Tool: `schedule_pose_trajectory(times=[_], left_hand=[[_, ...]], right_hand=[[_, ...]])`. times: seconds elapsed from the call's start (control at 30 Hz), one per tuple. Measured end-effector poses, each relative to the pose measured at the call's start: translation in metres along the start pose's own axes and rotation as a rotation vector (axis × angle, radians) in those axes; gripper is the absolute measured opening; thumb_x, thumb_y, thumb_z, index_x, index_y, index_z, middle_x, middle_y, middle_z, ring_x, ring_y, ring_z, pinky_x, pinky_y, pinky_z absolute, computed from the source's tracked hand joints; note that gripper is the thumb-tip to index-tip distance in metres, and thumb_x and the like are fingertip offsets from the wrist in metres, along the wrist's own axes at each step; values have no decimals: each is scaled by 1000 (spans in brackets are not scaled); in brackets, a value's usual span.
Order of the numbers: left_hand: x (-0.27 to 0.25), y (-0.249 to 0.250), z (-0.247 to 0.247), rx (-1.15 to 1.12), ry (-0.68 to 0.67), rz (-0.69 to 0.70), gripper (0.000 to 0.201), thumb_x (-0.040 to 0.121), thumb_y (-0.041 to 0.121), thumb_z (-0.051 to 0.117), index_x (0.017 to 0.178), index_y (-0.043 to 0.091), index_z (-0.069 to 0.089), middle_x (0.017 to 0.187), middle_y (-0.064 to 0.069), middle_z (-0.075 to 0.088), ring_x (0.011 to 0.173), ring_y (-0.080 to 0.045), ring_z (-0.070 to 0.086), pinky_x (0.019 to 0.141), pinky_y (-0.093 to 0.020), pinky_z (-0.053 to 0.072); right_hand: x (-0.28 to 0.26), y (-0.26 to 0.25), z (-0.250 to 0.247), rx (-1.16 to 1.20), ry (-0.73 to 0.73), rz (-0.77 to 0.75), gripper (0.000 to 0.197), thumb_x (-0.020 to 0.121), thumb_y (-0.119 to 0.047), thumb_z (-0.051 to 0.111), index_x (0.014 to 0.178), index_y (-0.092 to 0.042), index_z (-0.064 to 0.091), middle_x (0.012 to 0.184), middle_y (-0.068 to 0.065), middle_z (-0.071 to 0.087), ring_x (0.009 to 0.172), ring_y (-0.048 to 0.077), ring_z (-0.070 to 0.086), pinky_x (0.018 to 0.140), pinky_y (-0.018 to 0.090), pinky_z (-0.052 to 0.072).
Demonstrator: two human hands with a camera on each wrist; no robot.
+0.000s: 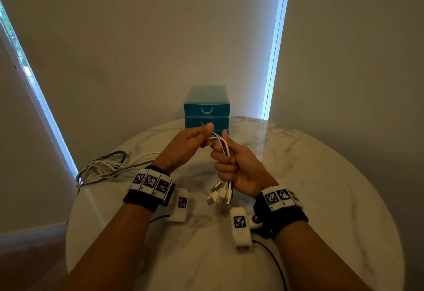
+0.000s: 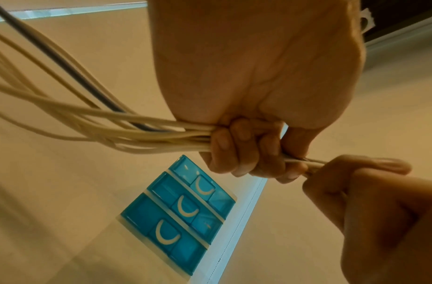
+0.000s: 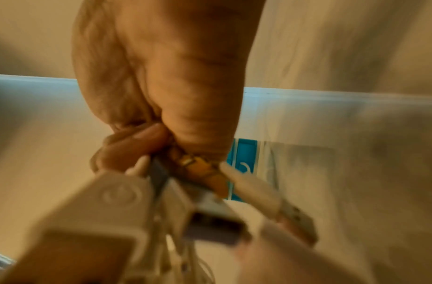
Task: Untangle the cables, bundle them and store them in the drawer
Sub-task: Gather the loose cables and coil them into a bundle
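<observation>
Both hands hold one bunch of white cables [image 1: 221, 146] with a dark one among them, above the table's middle. My right hand [image 1: 231, 164] grips the bunch in a fist, and several USB plugs [image 1: 220, 193] hang out below it. Those plugs [image 3: 210, 211] fill the blurred right wrist view. My left hand [image 1: 195, 139] grips the same cables [image 2: 137, 132] just left of the right fist. From there the cables trail left to a loose heap [image 1: 101, 166] at the table's left edge. The blue drawer unit [image 1: 206, 109] stands behind the hands, with all three drawers [image 2: 178, 211] closed.
The round marble table [image 1: 298, 176] stands in a corner between blinds, with window strips at left and right. The cable heap partly hangs over the left edge. A thin dark lead [image 1: 275, 265] runs from the right wrist camera toward the near edge.
</observation>
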State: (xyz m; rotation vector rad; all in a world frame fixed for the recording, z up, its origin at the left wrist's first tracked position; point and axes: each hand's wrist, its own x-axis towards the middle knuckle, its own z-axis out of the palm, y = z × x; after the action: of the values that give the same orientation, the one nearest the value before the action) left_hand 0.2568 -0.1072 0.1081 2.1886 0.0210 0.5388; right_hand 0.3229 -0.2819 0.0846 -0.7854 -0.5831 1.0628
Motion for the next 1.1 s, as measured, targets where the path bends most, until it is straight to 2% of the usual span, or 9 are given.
schedule_pose_trajectory(times=[0.1, 0.23, 0.33, 0.47, 0.6, 0.7, 0.83, 0.93, 1.1], left_hand=[[3, 0, 0, -130, -45, -104, 53, 112, 60, 32, 94, 27, 70, 69, 17, 57, 57, 0, 45, 58, -20, 36], [3, -4, -1, -111, -41, -145, 60, 114, 55, 26, 97, 18, 71, 72, 7, 59, 53, -1, 44, 52, -18, 35], [1, -8, 0, 29, -55, -187, 66, 114, 56, 22, 93, 16, 70, 70, 6, 58, 60, -8, 48, 61, -26, 40], [2, -4, 2, 245, -50, -246, 70, 113, 60, 14, 89, 21, 67, 82, 1, 64, 76, -14, 57, 76, -35, 45], [5, 3, 7, 341, -67, -250, 71, 110, 66, 9, 90, 25, 64, 89, 0, 65, 82, -15, 58, 85, -40, 51], [9, 12, 12, 254, -166, -266, 71, 107, 71, 11, 90, 24, 62, 84, 3, 62, 75, -13, 54, 73, -32, 47], [5, 25, 16, 96, -201, -159, 60, 109, 66, 20, 85, 22, 53, 75, 6, 51, 62, -5, 42, 62, -20, 39], [5, 30, 16, 165, -25, -41, 62, 111, 63, 19, 80, 21, 52, 71, 4, 52, 63, -10, 44, 66, -31, 38], [7, 41, 23, 286, 36, 9, 55, 113, 55, 18, 76, 32, 51, 73, 9, 55, 68, -8, 51, 63, -29, 37]], right_hand=[[5, 4, 3, 60, 61, -98, 49, 113, -50, 39, 100, -12, 65, 61, -5, 38, 42, 4, 27, 38, 17, 24], [12, 8, 2, 130, 174, -201, 58, 113, -54, 35, 114, -8, 71, 58, -6, 34, 39, 5, 28, 37, 17, 24], [15, 8, 4, 143, 261, -245, 66, 110, -61, 34, 113, -9, 74, 57, -5, 29, 41, 5, 23, 39, 19, 21], [15, 6, 4, 110, 324, -291, 51, 111, -49, 45, 124, -9, 75, 65, -4, 26, 50, 9, 15, 44, 20, 21], [7, -5, 3, 147, 282, -348, 50, 112, -45, 45, 138, -9, 68, 66, -5, 32, 46, 7, 23, 44, 19, 22], [2, -12, -4, 266, 223, -407, 52, 112, -46, 42, 146, -10, 62, 64, -6, 36, 43, 7, 28, 42, 18, 24], [-7, -20, -11, 380, 218, -454, 59, 106, -61, 48, 126, -11, 73, 57, -7, 35, 42, 7, 21, 42, 21, 17], [-7, -23, -6, 108, 329, -439, 50, 98, -67, 58, 92, -18, 66, 54, -7, 32, 43, 7, 19, 42, 23, 15], [1, -3, 1, -121, 500, -383, 64, 90, -70, 69, 114, -11, 74, 59, -5, 30, 47, 7, 24, 40, 22, 23]])
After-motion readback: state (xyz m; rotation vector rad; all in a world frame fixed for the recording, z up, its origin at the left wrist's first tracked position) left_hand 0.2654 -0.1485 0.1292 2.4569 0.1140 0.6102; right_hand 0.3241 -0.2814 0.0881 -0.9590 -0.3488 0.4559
